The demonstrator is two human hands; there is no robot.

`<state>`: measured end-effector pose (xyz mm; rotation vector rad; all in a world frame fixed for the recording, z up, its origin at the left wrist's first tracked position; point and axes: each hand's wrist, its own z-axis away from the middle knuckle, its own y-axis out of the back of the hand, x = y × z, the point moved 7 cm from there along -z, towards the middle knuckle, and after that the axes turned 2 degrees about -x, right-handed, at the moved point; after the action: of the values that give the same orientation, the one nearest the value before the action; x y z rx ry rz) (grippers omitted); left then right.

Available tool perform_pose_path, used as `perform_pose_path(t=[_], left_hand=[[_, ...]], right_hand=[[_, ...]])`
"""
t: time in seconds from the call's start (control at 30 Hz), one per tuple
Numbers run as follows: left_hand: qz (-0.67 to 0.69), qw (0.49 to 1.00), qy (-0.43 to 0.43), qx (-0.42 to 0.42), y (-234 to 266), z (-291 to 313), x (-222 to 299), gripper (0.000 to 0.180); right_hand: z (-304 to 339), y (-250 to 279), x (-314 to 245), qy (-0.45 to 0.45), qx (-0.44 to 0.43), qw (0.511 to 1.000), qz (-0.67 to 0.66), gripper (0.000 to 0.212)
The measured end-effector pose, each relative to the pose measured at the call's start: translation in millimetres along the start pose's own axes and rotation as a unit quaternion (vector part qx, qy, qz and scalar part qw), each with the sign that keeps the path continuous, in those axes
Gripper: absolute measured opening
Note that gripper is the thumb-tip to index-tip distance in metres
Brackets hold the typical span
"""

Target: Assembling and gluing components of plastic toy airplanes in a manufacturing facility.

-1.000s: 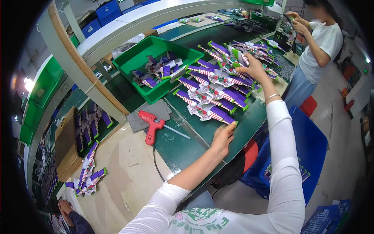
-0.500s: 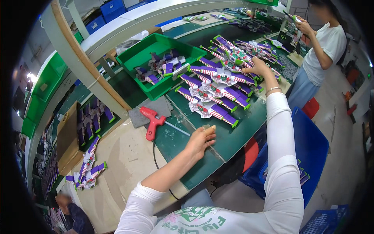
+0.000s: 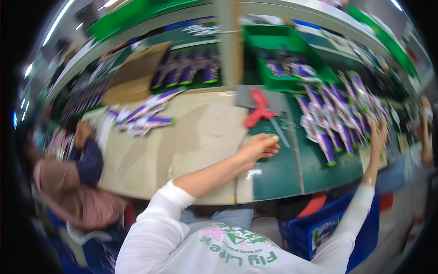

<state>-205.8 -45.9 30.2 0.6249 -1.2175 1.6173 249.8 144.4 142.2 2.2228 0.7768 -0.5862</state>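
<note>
green bench bears heaped wings at right; right hand touches them, grip too blurred to tell; left hand, fingers curled together, is near the glue gun.

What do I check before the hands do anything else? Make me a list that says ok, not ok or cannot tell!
1. Front of the red glue gun on the gray pad: ok.
2. Left hand off the gun's handle: ok, it is just in front of it.
3. Glue gun switched off: cannot tell.
4. Right hand free of the pile of toy wings: cannot tell, it is at the pile's right side but blurry.
5. Wings in the pile lying apart: not ok, they overlap.
6. Green bin has pieces inside: ok.
</note>
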Motion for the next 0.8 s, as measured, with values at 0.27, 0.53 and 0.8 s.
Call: perform_pose_path(t=[0.27, 0.53, 0.8], left_hand=[[0.054, 0.991, -0.016, 0.124, 128.1, 113.6, -6.6, 0.025], [0.027, 0.958, -0.132, 0.253, 261.1, 221.0, 1.0, 0.021], [0.245, 0.921, -0.193, 0.234, 324.6, 221.4, 20.9, 0.04]], right_hand=[[143.5, -97.2, -158.8, 0.065, -0.093, 0.989, -0.098, 0.024], [265.9, -231.7, -401.1, 0.256, -0.377, 0.872, -0.18, 0.026], [289.4, -411.8, -527.2, 0.376, -0.414, 0.827, -0.053, 0.048]])
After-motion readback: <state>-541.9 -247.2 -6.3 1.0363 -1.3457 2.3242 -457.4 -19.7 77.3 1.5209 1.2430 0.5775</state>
